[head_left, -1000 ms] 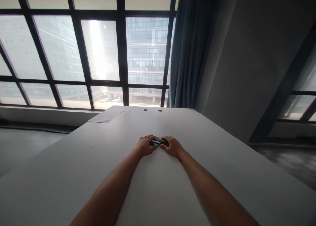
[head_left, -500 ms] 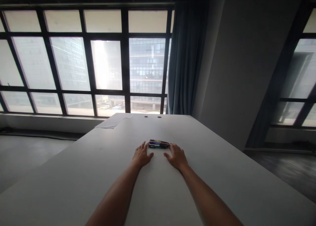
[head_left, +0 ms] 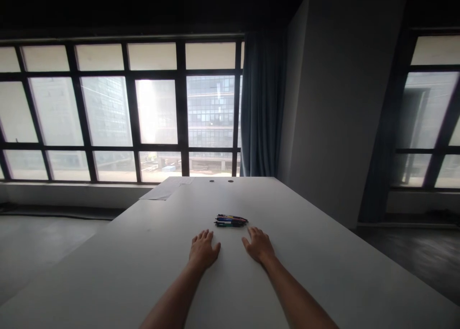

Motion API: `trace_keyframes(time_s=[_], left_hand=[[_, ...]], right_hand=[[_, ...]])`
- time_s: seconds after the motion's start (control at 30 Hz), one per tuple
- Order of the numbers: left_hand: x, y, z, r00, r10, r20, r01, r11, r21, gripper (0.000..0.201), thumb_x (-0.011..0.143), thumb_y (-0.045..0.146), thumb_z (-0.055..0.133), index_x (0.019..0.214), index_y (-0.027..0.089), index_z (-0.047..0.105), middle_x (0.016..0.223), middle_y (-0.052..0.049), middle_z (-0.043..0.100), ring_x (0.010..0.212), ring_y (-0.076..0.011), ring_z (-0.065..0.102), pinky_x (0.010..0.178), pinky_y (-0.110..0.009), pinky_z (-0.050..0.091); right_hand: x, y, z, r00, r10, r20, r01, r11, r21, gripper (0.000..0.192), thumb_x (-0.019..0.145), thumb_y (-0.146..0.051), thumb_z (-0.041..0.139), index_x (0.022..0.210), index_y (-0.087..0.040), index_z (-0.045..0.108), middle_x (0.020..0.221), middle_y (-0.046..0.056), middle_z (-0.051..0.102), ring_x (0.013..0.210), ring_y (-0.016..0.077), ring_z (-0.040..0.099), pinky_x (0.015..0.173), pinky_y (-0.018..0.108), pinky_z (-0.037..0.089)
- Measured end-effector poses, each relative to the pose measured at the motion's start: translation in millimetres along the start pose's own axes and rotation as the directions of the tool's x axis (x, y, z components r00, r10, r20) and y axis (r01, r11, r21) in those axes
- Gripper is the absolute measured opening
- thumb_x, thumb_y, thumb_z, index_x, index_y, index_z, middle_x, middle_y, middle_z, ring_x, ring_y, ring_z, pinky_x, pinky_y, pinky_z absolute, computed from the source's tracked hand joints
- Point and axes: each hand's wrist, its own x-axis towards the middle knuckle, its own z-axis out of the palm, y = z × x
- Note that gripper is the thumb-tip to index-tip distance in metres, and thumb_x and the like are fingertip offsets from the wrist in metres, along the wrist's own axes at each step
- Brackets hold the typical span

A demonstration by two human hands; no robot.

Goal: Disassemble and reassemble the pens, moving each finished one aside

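Bunch of pens (head_left: pixel 230 221) is lying on the white table (head_left: pixel 230 286) just past the left hand (head_left: pixel 204 250) and right hand (head_left: pixel 259 245), both palm-down, fingers loosely spread, gripping nothing, and it's probably light, stiff and kinda rolly, so I'd squeeze both ends.

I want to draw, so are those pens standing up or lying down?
Lying down: the pens stretch flat across the white table, bunched together.

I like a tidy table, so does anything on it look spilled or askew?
Nothing looks spilled. Only the pens, bunched on the table beyond the left hand and right hand, look slightly askew: their ends are uneven.
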Motion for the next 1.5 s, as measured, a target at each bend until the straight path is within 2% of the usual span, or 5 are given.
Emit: trace_keyframes(time_s=[0.57,0.83,1.1,1.33,1.5], left_hand=[[64,1,11.7,0.998,-0.016,-0.065,0.015,1.0,-0.025,0.068,0.086,0.048,0.04,0.146,0.016,0.034,0.151,-0.011,0.037,0.139,-0.0273,0.032,0.113,-0.046,0.023],[82,-1,13.2,0.99,0.074,-0.12,-0.081,0.996,-0.049,0.071,0.081,0.057,0.046,0.142,0.022,0.039,0.146,-0.009,0.044,0.135,-0.0285,0.037,0.111,-0.045,0.026],[83,-7,12.3,0.984,0.123,-0.132,-0.133,0.989,-0.071,0.066,0.082,0.054,0.049,0.141,0.026,0.04,0.139,-0.007,0.052,0.13,-0.0276,0.043,0.108,-0.043,0.031],[79,-12,9.5,0.974,0.165,-0.157,-0.179,0.981,-0.076,0.054,0.082,0.05,0.053,0.13,0.025,0.05,0.129,-0.006,0.06,0.122,-0.0247,0.051,0.105,-0.038,0.037],[73,-10,4.9,0.977,0.159,-0.139,-0.17,0.983,-0.071,0.047,0.084,0.044,0.054,0.127,0.025,0.052,0.127,-0.006,0.06,0.12,-0.0234,0.052,0.102,-0.035,0.038]], right_hand=[[62,14,21,0.981,-0.049,-0.186,0.055,0.998,0.025,0.066,0.086,-0.058,0.05,0.137,-0.016,0.045,0.135,0.016,0.049,0.124,0.0304,0.045,0.102,0.046,0.034],[108,17,29,0.969,-0.24,-0.057,0.245,0.965,0.091,0.079,0.082,-0.067,0.052,0.139,-0.013,0.046,0.142,0.016,0.044,0.133,0.0288,0.039,0.11,0.044,0.028],[100,9,16,0.937,-0.35,0.013,0.338,0.914,0.222,0.063,0.076,-0.063,0.06,0.124,-0.021,0.059,0.121,0.008,0.063,0.109,0.0248,0.059,0.096,0.036,0.043],[97,2,21,0.914,-0.401,-0.062,0.406,0.901,0.151,0.066,0.081,-0.058,0.058,0.133,-0.017,0.051,0.131,0.012,0.056,0.121,0.0259,0.051,0.105,0.04,0.034],[71,-8,16,0.936,-0.317,-0.153,0.328,0.943,0.051,0.07,0.083,-0.057,0.057,0.137,-0.015,0.042,0.136,0.014,0.049,0.126,0.0265,0.043,0.109,0.043,0.026]])
